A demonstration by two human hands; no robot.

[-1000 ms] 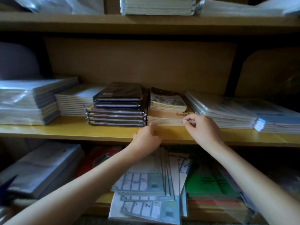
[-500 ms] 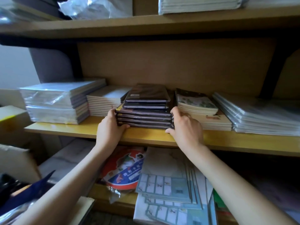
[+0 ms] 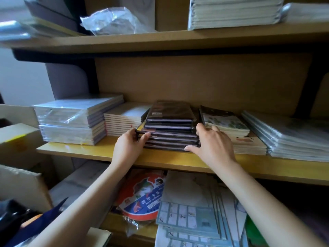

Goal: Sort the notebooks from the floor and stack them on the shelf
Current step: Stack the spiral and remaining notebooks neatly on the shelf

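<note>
Clamps left grip (image 3: 130, 146) round left edge of dark stack (image 3: 170, 122) on shelf (image 3: 160, 157); clamps right grip (image 3: 214, 145) round right front corner, thumb at base.

Chinese lettering on a round pack is the only legible print on these shelves

The round pack (image 3: 142, 198) on the lower shelf (image 3: 111, 222) carries a blue band reading "圆形卡纸", with a smaller line of Latin lettering beneath it too fine to make out. A small white label (image 3: 156, 113) sits on the top cover of the stack of dark notebooks (image 3: 169, 132), its print illegible. Red marks on the cream notebooks (image 3: 247, 139) to the right are likewise too blurred to read.
</note>
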